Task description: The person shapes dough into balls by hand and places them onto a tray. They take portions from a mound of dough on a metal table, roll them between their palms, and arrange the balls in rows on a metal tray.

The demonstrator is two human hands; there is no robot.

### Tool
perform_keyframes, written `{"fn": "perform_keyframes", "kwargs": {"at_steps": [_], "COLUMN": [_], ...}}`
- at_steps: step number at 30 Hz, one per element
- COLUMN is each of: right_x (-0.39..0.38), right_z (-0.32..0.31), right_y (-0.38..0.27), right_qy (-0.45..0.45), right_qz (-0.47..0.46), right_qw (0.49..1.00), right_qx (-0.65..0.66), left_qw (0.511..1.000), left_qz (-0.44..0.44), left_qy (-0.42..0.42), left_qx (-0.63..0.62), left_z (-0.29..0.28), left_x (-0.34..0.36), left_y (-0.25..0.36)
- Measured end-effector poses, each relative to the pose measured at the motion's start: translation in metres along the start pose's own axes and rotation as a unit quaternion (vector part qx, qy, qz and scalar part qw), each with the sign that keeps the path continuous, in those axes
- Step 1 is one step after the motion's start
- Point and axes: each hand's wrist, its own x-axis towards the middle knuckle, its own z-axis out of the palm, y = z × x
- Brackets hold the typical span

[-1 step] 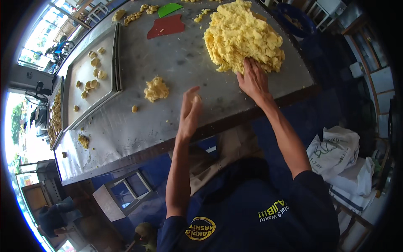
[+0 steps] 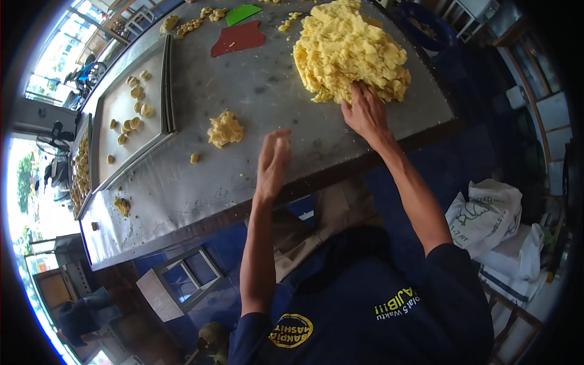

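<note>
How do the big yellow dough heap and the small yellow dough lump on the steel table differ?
The big heap is far larger than the small lump. The right hand touches the big heap; the small lump lies untouched, beyond the left hand. Both are crumbly and yellow.

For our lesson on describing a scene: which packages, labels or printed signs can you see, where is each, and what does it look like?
White sacks: on the floor right of the table, crumpled, white with green print.
Round shirt emblem: bottom centre, yellow oval on dark blue cloth.
Shirt lettering: bottom centre-right, yellow and white on dark blue.
</note>
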Motion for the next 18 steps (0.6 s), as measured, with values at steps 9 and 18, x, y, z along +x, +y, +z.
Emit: {"fn": "perform_keyframes", "kwargs": {"at_steps": [9, 18], "right_x": [-0.026, -0.056], "right_z": [-0.001, -0.024], "right_y": [0.004, 0.004], "right_qy": [0.099, 0.045], "right_qz": [-0.084, -0.05], "right_qw": [0.991, 0.99], "right_qx": [0.011, 0.123], "left_qw": [0.995, 0.795], "left_qz": [0.047, 0.206], "left_qy": [0.052, 0.028], "left_qx": [0.067, 0.569], "left_z": [-0.02, -0.006], "left_x": [-0.006, -0.015], "left_y": [0.011, 0.011]}}
